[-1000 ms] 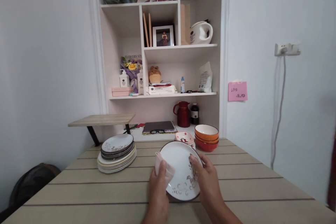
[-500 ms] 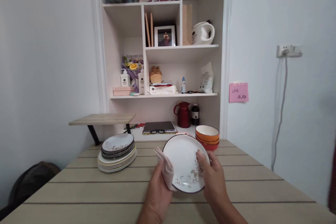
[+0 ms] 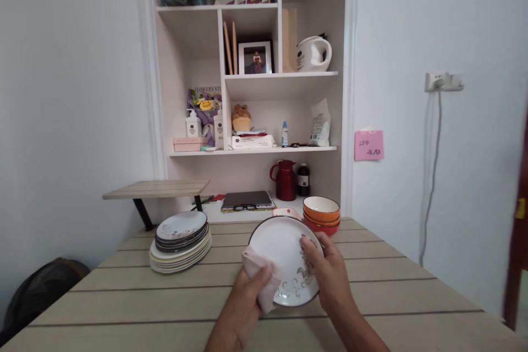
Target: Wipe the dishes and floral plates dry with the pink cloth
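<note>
A white plate with a dark rim and brown floral print is held tilted above the table, its face toward me. My right hand grips its right edge, thumb on the printed face and fingers behind. My left hand pinches a pale pink cloth against the plate's lower left edge, thumb in front; its other fingers are mostly hidden. To the left stands a stack of plates, dark-rimmed ones on top of larger yellowish-edged ones. Behind the held plate, at right, are stacked orange and red bowls.
The slatted wooden table reaches to a white shelf unit. A small raised wooden stand sits at the back left. On the lowest shelf are a red thermos jug, a dark bottle and a dark laptop with glasses.
The plate has shifted slightly left and down with both hands. My left thumb and the cloth have come round from the edge onto the plate's face. The view has turned a little right.
</note>
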Available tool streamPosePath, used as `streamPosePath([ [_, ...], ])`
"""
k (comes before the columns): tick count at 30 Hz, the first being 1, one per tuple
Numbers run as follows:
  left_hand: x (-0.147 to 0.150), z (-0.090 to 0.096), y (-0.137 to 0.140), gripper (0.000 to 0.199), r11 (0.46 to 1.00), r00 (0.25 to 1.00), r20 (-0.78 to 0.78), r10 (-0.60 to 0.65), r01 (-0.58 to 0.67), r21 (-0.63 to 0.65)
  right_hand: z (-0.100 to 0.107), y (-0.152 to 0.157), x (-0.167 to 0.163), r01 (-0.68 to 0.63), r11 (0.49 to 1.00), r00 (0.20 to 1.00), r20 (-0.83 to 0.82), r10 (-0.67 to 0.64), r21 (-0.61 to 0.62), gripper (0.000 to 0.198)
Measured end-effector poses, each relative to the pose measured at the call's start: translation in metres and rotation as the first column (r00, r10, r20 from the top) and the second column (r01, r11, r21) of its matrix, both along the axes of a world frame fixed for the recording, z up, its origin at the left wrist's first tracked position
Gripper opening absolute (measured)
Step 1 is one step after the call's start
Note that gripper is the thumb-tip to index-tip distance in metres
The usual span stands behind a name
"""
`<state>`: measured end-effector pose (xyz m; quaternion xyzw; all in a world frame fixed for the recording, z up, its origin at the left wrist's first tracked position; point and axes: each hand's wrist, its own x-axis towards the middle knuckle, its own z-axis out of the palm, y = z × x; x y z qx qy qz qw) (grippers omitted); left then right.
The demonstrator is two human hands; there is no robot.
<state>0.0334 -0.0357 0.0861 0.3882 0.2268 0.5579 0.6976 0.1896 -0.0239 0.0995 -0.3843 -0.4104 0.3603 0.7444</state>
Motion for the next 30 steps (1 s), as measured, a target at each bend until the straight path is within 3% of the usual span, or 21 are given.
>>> streamPosePath([
  [3, -0.002, -0.004, 0.005, 0.062, 0.996, 0.996, -0.023, 0.09, -0.09, -0.01, 0.003, -0.003, -0.005, -0.049, 0.998, 0.999, -0.005, 0.049, -0.025, 0.035],
  [7, -0.008, -0.008, 0.013, 0.056, 0.963, 0.958, -0.103, 0.266, -0.26, 0.068, 0.007, -0.005, -0.008, -0.174, 0.985, 0.985, 0.013, 0.174, -0.009, 0.038],
  [11, -0.016, -0.006, 0.017, 0.052, 0.886, 0.847, -0.26, 0.463, -0.433, 0.168, 0.009, -0.002, 0.004, -0.21, 0.977, 0.956, 0.216, 0.2, 0.026, 0.031],
  [15, -0.017, 0.0, 0.017, 0.045, 0.849, 0.801, -0.333, 0.497, -0.371, 0.377, 0.009, 0.005, 0.023, -0.105, 0.988, 0.851, 0.524, 0.031, 0.113, 0.016],
  [18, -0.016, -0.001, 0.019, 0.037, 0.812, 0.763, -0.367, 0.531, -0.334, 0.479, 0.011, 0.007, 0.032, -0.056, 0.976, 0.784, 0.615, -0.088, 0.211, 0.014],
  [21, -0.018, -0.004, 0.021, 0.03, 0.789, 0.761, -0.379, 0.527, -0.272, 0.55, 0.014, 0.005, 0.034, -0.076, 0.966, 0.73, 0.674, -0.116, 0.249, 0.007],
  [26, -0.022, -0.005, 0.021, 0.02, 0.737, 0.754, -0.408, 0.514, -0.144, 0.661, 0.019, -0.004, 0.029, -0.226, 0.956, 0.674, 0.739, 0.014, 0.188, 0.006],
  [28, -0.019, -0.003, 0.019, 0.019, 0.732, 0.746, -0.421, 0.517, -0.129, 0.669, 0.019, -0.006, 0.027, -0.286, 0.948, 0.697, 0.709, 0.107, 0.138, 0.006],
  [30, -0.016, -0.002, 0.016, 0.023, 0.75, 0.747, -0.401, 0.53, -0.192, 0.633, 0.017, -0.006, 0.023, -0.297, 0.95, 0.75, 0.64, 0.168, 0.098, 0.006],
])
